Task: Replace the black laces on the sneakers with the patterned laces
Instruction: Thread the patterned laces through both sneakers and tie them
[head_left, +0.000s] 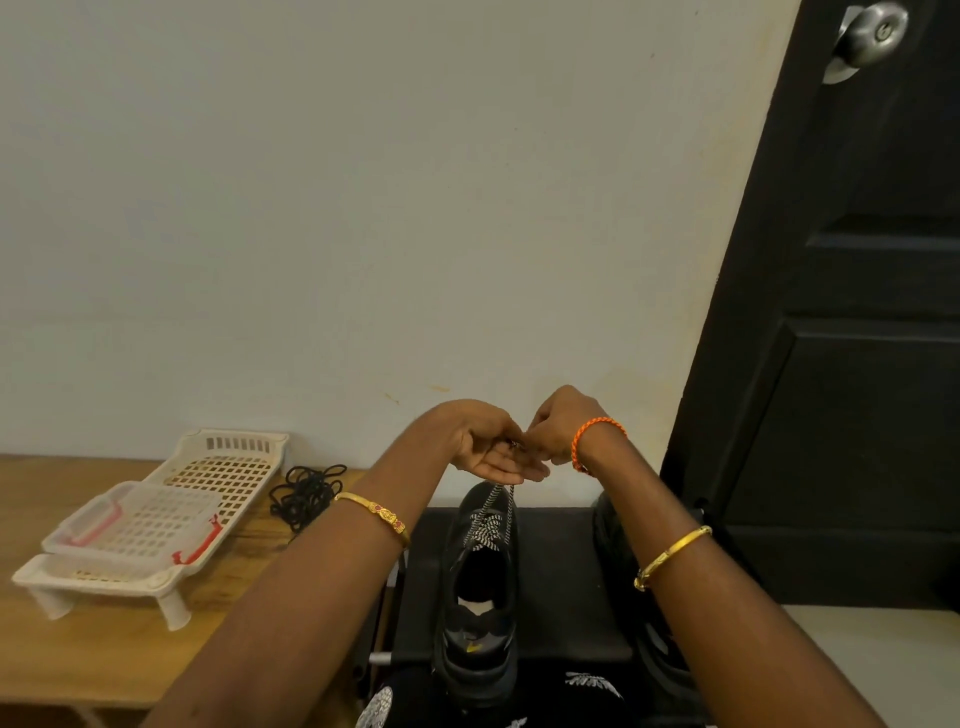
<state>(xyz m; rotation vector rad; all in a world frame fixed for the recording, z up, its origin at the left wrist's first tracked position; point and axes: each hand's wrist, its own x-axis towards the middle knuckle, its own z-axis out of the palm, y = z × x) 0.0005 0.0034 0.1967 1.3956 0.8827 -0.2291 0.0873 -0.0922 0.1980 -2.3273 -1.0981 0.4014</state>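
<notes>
both hands – left hand (485, 447), right hand (558, 431) – pinch the patterned lace (491, 519) ends, raised above the sneaker (480, 597) on the dark stand (561, 561). uneven pulling could leave one end short – or loosen the crossings.

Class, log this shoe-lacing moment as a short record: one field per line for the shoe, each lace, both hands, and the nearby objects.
shoe: black sneaker, toe toward the wall, on a black surface
new lace: black-and-white patterned lace threaded through the sneaker, ends pulled upward
old lace: black cord lace piled loose on the wooden table
left hand: holds the lace ends
right hand: pinches the lace ends
nearby: white plastic lattice racks on the table
</notes>
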